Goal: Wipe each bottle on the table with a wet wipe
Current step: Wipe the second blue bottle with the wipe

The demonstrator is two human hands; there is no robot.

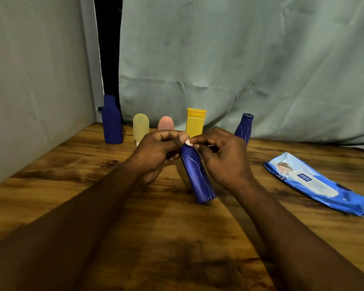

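At centre frame a tilted blue bottle (198, 177) has its top between both hands: the left hand (156, 152) curls round its neck, the right hand (221, 156) pinches a white wet wipe (188, 142) there. A wipes pack (315, 183) lies at right; a yellow bottle (194, 122) stands behind among others

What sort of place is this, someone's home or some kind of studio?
Probably a makeshift recording corner rather than a lived-in room: a pale green cloth sheet hangs as a backdrop, plastic bottles stand in a row on the wood-grain table, and a blue wet-wipe pack lies beside them.
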